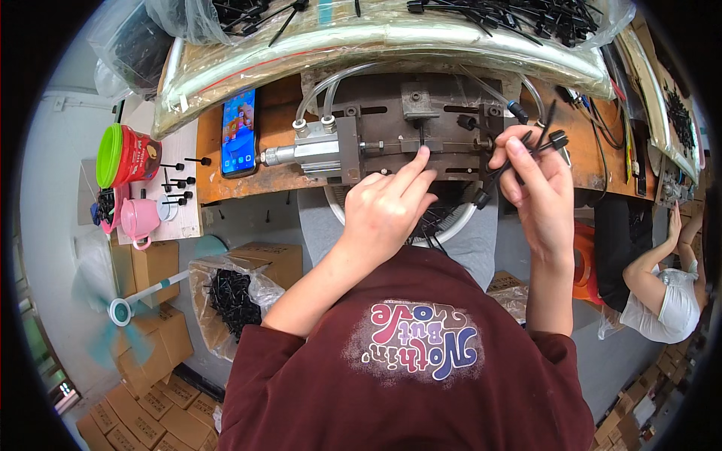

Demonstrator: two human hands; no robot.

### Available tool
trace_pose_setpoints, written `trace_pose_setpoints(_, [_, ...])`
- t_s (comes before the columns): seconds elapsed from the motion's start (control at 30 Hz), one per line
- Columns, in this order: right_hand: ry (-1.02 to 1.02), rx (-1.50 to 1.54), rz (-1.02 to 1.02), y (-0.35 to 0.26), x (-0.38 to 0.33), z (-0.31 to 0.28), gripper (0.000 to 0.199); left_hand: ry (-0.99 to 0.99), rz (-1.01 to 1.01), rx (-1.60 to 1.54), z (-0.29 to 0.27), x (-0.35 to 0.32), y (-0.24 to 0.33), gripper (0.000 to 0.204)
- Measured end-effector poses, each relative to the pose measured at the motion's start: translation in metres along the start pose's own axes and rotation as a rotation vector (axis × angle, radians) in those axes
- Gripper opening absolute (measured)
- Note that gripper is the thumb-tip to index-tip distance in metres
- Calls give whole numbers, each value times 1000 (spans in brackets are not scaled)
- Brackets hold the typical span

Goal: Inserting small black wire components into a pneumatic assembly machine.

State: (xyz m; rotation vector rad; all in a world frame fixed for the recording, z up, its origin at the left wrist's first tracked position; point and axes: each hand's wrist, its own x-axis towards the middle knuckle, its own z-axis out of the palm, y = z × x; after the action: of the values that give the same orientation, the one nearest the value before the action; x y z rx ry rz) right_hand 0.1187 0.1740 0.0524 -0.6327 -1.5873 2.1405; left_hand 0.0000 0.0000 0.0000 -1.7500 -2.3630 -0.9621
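A small pneumatic press jig with a silver cylinder and clear hoses is fixed to the brown wooden bench. My left hand reaches to the jig, index and middle fingertips pressing a small black part at its central slot. My right hand hovers at the jig's right end, pinching a bundle of thin black plastic pins with round heads. A white basin holding black parts sits under the bench edge in my lap.
A phone lies left of the jig. Clear bags of black pins line the back. A red-and-green tub, a pink cup, a fan, cardboard boxes and a bag of parts stand left. Another person sits right.
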Motion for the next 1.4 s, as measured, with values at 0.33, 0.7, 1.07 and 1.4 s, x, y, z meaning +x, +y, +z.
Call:
trace_pose_setpoints(0.33, [-24, -36, -4, 9, 1, 8, 23, 103, 70, -543, -30, -7, 26, 31])
trace_pose_setpoints(0.7, [-17, 44, 73, -7, -10, -4, 26, 85, 60, 106, 10, -5, -2, 24])
trace_pose_setpoints(1.07, [-111, 101, 213, 9, -7, -10, 27, 88, -56, -430, -10, 6, 13, 37])
trace_pose_setpoints(1.4, [-88, 131, 106, 9, -12, -3, 26, 89, -58, -232, -15, -14, 10, 28])
